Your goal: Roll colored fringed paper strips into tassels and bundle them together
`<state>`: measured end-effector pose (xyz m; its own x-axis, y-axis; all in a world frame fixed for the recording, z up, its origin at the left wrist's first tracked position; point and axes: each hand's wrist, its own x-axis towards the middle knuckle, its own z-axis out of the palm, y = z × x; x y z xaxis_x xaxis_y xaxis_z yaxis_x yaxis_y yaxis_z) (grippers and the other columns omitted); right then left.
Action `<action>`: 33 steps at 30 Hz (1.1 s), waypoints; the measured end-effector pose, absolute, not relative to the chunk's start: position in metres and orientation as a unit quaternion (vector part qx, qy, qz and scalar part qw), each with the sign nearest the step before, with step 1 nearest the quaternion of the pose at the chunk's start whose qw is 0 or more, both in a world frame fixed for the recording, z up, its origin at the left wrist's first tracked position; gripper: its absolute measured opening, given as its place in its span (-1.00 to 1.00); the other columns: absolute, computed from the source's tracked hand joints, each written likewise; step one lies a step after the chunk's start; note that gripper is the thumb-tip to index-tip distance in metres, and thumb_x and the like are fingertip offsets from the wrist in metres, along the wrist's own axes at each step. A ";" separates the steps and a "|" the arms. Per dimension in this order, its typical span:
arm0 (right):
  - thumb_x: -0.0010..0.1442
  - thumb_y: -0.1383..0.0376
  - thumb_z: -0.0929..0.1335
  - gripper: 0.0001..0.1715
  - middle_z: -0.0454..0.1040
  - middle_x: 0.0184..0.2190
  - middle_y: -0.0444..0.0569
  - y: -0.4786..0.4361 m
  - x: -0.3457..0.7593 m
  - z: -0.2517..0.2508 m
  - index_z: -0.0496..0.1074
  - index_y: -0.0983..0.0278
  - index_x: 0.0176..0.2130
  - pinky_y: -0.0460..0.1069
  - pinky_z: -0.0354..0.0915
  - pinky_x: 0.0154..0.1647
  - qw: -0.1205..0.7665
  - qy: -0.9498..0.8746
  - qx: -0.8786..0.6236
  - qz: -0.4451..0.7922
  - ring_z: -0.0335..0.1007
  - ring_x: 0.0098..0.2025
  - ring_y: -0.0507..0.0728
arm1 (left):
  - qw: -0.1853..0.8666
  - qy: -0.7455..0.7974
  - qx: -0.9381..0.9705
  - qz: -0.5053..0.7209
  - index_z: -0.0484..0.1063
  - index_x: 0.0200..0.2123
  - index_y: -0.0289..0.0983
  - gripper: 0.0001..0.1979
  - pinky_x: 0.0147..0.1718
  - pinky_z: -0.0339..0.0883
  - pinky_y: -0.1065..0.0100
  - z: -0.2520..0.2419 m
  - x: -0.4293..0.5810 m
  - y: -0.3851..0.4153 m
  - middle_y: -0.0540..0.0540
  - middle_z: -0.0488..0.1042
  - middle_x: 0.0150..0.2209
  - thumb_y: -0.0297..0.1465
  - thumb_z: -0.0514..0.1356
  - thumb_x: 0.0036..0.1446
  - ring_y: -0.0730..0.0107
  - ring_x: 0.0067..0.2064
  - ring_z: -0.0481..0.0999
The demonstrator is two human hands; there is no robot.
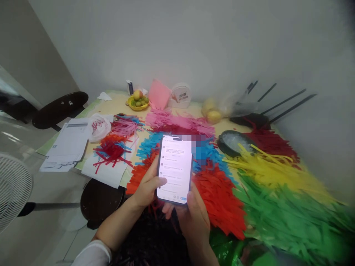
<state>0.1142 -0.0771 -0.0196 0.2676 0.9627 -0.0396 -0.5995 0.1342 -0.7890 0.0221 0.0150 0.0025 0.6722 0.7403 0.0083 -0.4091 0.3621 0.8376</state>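
Observation:
A smartphone (175, 171) with a lit white screen of text lines is held upright between my two hands. My left hand (148, 186) grips its left edge, the thumb resting over the lower left of the screen. Round the lower right corner my right hand (194, 212) is wrapped, its thumb along the side. Behind and beneath the phone lie piles of cut strips: orange-red strips (219, 201), blue strips (149, 146) and pink strips (180, 121). To the right spread yellow strips (277, 170) and green strips (294, 214).
On the table's left are papers (68, 144), a white plastic bag (99, 127) and a small mixed strip heap (112, 149). A yellow fruit bowl (138, 107) stands near the wall. A dark round pan (234, 142) sits right of centre. Stools and a fan (13, 194) flank the left.

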 end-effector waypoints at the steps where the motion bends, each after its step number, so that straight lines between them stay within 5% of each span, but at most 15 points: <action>1: 0.35 0.02 0.22 -0.55 0.54 -0.54 -0.05 -0.078 0.114 -0.021 0.33 0.23 0.07 0.00 0.35 -0.64 0.710 -0.256 -0.357 0.551 0.45 -0.59 0.16 | 0.802 0.189 0.438 0.358 0.00 0.35 -0.29 -0.15 -0.60 0.25 0.48 0.003 0.022 0.015 -0.20 0.57 -0.19 -0.29 0.22 0.01 0.48 -0.57 0.42; 18: 0.36 0.02 0.22 -0.57 0.57 -0.53 -0.02 -0.080 0.114 -0.025 0.33 0.23 0.04 -0.02 0.37 -0.65 0.716 -0.267 -0.353 0.541 0.47 -0.58 0.15 | 0.799 0.193 0.433 0.370 0.16 0.27 -0.32 -0.25 -0.57 0.28 0.48 0.002 0.023 0.010 -0.21 0.55 -0.15 -0.32 0.23 -0.02 0.47 -0.52 0.44; 33: 0.36 0.06 0.23 -0.57 0.56 -0.49 -0.03 -0.083 0.105 -0.013 0.30 0.24 0.08 -0.04 0.35 -0.65 0.716 -0.242 -0.383 0.531 0.44 -0.58 0.12 | 0.796 0.202 0.427 0.379 0.10 0.32 -0.30 -0.19 -0.52 0.29 0.43 0.006 0.018 0.009 -0.22 0.55 -0.13 -0.24 0.21 -0.01 0.33 -0.41 0.49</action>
<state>0.1046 -0.0831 -0.0125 0.3184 0.9460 -0.0608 -0.5754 0.1418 -0.8055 0.0182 0.0087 0.0062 0.6301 0.7765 0.0018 -0.4311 0.3480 0.8325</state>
